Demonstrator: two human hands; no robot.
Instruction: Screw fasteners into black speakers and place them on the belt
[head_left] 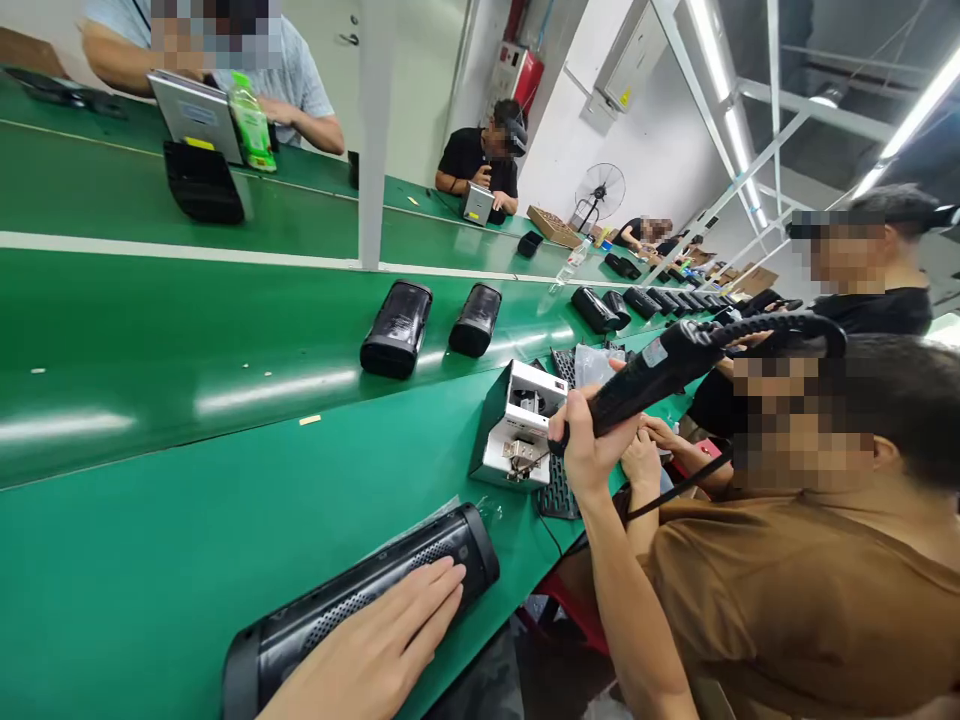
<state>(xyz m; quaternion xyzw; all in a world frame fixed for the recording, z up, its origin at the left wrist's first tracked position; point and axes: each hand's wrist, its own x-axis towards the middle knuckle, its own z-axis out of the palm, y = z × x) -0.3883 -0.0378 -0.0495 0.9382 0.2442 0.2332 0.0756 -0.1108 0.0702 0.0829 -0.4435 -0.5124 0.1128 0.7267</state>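
A long black housing with a perforated grille [360, 580], like a speaker body, lies on its side on the green table in front of me. My left hand [375, 640] rests flat across it, fingers stretched out and close together. Raised at the right, my right hand [589, 440] is wrapped round a black corded hand tool [652, 372] that slants down to the left. A thick cable runs from the tool's upper end. The tool's working tip does not show clearly. Clear plastic film [489, 510] lies by the housing's far end.
Beyond my right hand stands an open white-and-black box-shaped unit [517, 430] with wiring, beside perforated black panels [559, 490]. Black wrapped housings [397, 328] line the green conveyor [187, 340]. A co-worker in a brown shirt [795, 590] sits close at right. A white post [370, 140] rises beyond the conveyor.
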